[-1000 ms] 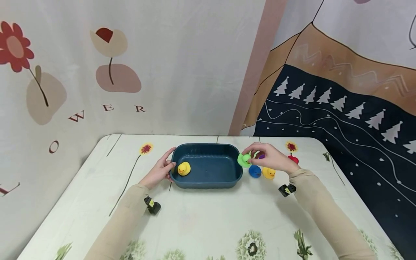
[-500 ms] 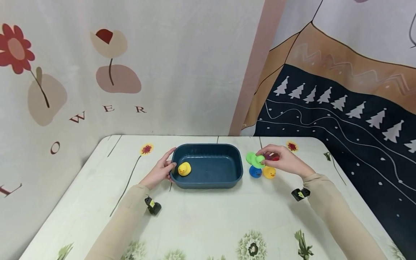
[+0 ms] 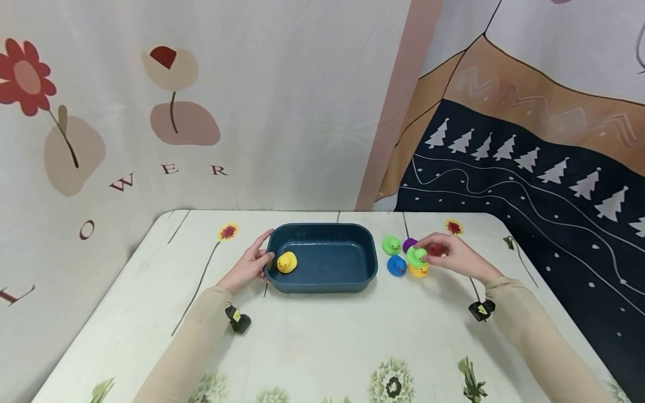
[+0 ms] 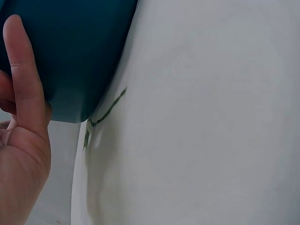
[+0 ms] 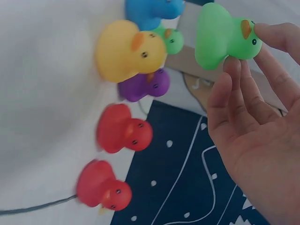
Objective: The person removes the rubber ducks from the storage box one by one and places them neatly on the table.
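My left hand grips the left end of a dark blue plastic basin; the left wrist view shows a finger lying along its wall. Inside the basin, near that end, sits a yellow rubber duck. To the basin's right, my right hand pinches a light green rubber duck by its head, raised over the other ducks. Below and around it stand a blue duck, a yellow duck, another green duck and a purple duck.
Two red ducks, one nearer and one farther along, stand beside the group, mostly behind my right hand in the head view. A flower-print cloth covers the table. Printed curtains hang behind its far edge.
My right hand has moved right with the green duck, from beside the basin's right rim to above the yellow duck. The other green duck now shows fully. My left hand has stayed on the basin.
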Action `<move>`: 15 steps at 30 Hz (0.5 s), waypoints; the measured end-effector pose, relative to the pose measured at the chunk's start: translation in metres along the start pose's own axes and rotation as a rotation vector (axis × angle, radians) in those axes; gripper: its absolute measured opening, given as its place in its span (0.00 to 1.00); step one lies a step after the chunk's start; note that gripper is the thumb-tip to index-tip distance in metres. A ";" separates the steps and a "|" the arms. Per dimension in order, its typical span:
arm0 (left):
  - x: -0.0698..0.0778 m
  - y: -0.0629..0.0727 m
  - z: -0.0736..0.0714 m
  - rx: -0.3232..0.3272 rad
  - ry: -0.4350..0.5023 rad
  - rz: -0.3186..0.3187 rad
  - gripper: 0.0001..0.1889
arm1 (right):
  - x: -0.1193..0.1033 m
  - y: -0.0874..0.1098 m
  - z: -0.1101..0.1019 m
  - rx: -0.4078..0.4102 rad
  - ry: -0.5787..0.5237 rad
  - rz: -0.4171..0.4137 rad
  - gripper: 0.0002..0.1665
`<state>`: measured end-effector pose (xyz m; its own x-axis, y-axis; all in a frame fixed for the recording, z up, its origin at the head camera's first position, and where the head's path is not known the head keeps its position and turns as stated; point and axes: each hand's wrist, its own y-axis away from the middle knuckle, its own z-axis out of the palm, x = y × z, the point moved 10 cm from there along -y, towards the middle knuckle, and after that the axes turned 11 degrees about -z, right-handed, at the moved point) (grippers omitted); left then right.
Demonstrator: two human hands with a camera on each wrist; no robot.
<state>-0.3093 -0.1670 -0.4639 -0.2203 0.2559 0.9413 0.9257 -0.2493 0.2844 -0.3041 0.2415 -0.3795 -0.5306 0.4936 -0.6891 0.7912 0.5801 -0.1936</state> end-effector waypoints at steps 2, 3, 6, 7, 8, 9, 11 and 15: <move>0.001 0.000 0.000 -0.001 -0.002 -0.002 0.34 | 0.004 0.003 -0.001 -0.001 0.008 0.006 0.16; 0.001 0.001 0.001 -0.003 -0.007 0.003 0.34 | 0.006 0.004 -0.001 -0.002 0.010 0.008 0.16; 0.002 0.002 0.000 -0.001 -0.004 -0.001 0.34 | 0.009 0.008 -0.002 -0.002 0.004 0.013 0.16; 0.002 0.002 0.001 -0.005 -0.008 0.002 0.34 | 0.010 0.010 -0.003 -0.002 0.001 0.016 0.16; 0.001 0.002 0.001 -0.006 -0.008 0.002 0.34 | 0.011 0.011 -0.003 0.000 -0.003 0.018 0.16; 0.001 0.002 0.001 -0.007 -0.008 0.003 0.34 | 0.011 0.013 -0.004 0.000 -0.006 0.022 0.16; 0.001 0.001 0.001 -0.005 -0.004 0.001 0.34 | 0.013 0.016 -0.006 0.002 -0.004 0.030 0.16; 0.000 0.000 0.001 -0.006 -0.003 0.004 0.34 | 0.017 0.022 -0.010 0.007 0.007 0.056 0.16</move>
<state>-0.3088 -0.1664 -0.4637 -0.2158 0.2572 0.9420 0.9247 -0.2561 0.2818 -0.2994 0.2692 -0.3882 -0.4875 0.5298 -0.6940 0.8217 0.5472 -0.1594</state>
